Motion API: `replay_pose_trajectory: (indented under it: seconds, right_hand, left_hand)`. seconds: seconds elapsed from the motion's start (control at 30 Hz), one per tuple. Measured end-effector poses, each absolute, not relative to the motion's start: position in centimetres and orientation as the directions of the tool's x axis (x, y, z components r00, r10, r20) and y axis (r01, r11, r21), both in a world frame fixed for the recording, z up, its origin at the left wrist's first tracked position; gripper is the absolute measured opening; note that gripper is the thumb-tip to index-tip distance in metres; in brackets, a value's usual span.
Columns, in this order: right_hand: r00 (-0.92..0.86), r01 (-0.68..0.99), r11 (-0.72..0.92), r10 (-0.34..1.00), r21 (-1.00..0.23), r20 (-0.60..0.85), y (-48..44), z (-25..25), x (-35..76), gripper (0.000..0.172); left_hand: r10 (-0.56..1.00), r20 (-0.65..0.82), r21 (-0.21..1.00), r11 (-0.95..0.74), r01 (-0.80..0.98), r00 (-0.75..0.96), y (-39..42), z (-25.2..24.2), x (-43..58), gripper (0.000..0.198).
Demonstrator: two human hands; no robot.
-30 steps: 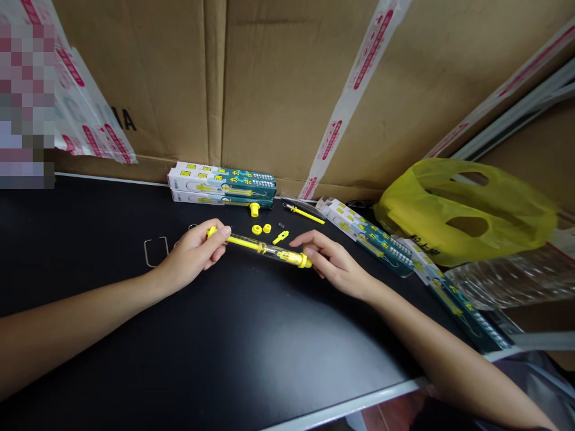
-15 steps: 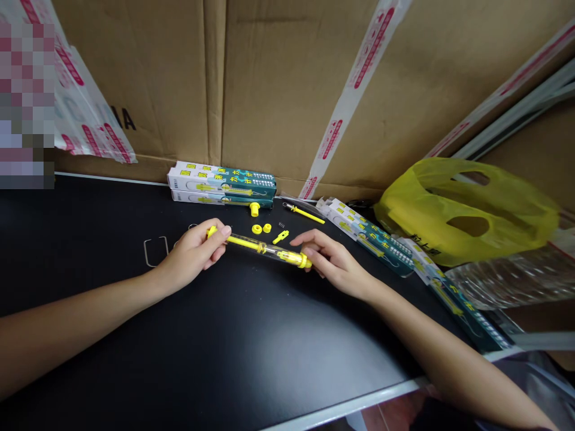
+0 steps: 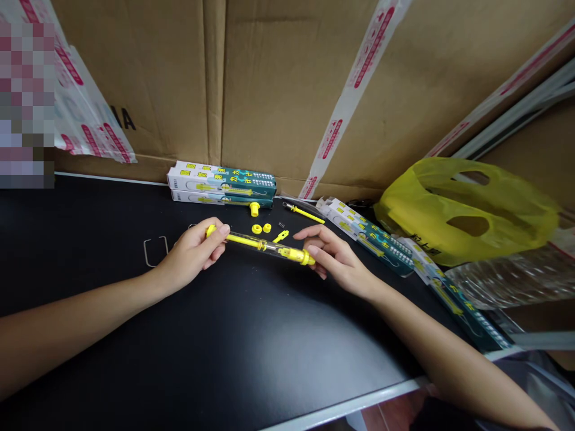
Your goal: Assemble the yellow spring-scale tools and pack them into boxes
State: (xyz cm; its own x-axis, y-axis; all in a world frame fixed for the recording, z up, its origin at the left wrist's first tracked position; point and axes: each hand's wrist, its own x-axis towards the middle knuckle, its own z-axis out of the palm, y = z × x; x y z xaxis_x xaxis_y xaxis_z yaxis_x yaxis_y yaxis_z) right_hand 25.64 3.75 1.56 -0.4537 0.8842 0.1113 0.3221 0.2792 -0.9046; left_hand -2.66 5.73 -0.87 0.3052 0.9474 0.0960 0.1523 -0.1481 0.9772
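Note:
My left hand (image 3: 202, 244) is closed around the left end of a clear-tubed spring scale (image 3: 247, 242), its thumb pressed near a yellow cap. Inside the tube are a yellow rod, a metal spring section and a yellow inner piece. At the other end, my right hand (image 3: 335, 257) grips the yellow end cap (image 3: 306, 257) between thumb and fingers, with the index finger raised. Just beyond the tube lie a flat yellow piece (image 3: 281, 236), a small spring (image 3: 281, 225), a yellow ring (image 3: 256, 228) and a small yellow plug (image 3: 267, 228).
A larger yellow cap (image 3: 254, 209) and a yellow rod (image 3: 308, 214) lie farther back. Printed boxes (image 3: 222, 182) stand against a large cardboard box (image 3: 269, 90); more boxes (image 3: 366, 235) lie right, beside a yellow plastic bag (image 3: 467, 209). Bent wire (image 3: 145, 254) lies left.
My right hand has shifted slightly at the end cap, its fingers turned a little. The spring scale's right end has risen and moved right slightly. My left hand has barely moved.

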Motion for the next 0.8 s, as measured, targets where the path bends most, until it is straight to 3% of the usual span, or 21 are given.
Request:
replay_pose_trajectory:
  seconds: [0.47, 0.8]
  right_hand:
    - [-0.464, 0.295, 0.270, 0.879, -0.916, 0.110, 3.73, 1.77, 25.48, 0.028]
    - [-0.433, 0.268, 0.327, 0.881, -0.906, 0.190, 3.94, 1.68, 25.28, 0.025]
  left_hand:
    - [0.946, 0.114, 0.982, -0.154, 0.112, 0.302, 5.82, -1.05, -2.64, 0.031]
    - [0.956, 0.110, 0.986, -0.139, 0.091, 0.273, 5.70, -0.89, -2.55, 0.030]
